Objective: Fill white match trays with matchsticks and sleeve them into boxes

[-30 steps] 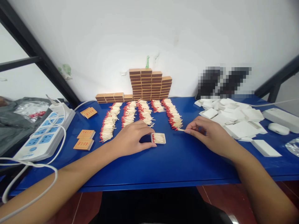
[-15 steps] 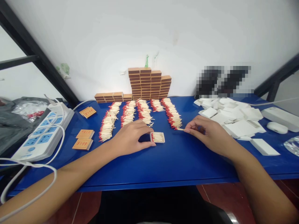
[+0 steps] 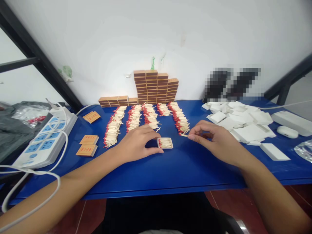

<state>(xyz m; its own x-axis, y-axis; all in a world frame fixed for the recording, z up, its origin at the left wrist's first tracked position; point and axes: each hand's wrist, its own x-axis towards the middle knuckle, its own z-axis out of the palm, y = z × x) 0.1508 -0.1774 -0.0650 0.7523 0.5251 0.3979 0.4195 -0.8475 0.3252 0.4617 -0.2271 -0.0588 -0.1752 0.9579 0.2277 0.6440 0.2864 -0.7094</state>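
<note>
Leftward since a moment ago, the right hand (image 3: 214,139) has crept along the desk (image 3: 170,175), fingers pinched on one match (image 3: 183,135). Near it, the left hand (image 3: 136,144) clamps the small tray (image 3: 165,143) between thumb and forefinger. I'd keep the tray pinned and bring the match in level, parallel to those inside. Behind lie the match rows (image 3: 179,118), with the matchbox stack (image 3: 156,87) farthest.
</note>
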